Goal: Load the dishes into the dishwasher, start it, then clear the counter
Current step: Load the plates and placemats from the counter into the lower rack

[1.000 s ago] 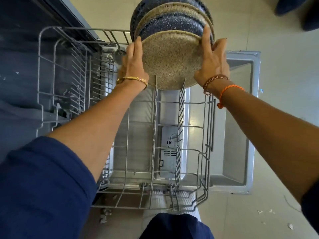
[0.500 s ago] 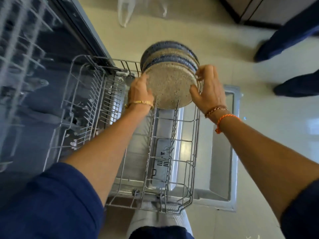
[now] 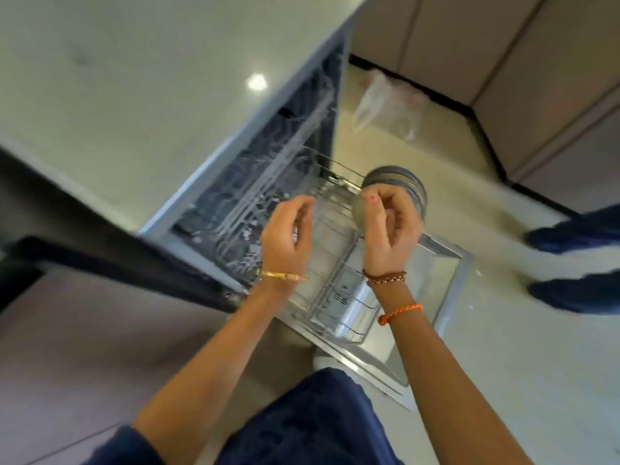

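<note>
1. Nearest you, at the bottom of the view: your dark blue trouser leg (image 3: 312,421), with both forearms reaching forward above it.
2. Left hand (image 3: 285,234): fingers loosely curled, holding nothing, raised over the rack.
3. Right hand (image 3: 391,229): fingers also loosely curled and empty; it hangs in front of the plates, and motion blur hides whether it touches them.
4. Dishwasher rack (image 3: 335,263): wire, pulled out over the open door (image 3: 446,290); mostly unfilled.
5. Stack of plates (image 3: 407,184): standing on edge at the rack's far end. Judged stoneware, so heavy, stiff, chippable, possibly slick. Take each by opposite rims, one at a time.
6. Tabletop (image 3: 134,95): pale, to the left above the dishwasher.
7. Farthest: plastic bag (image 3: 385,105) on the floor by the cabinets.
</note>
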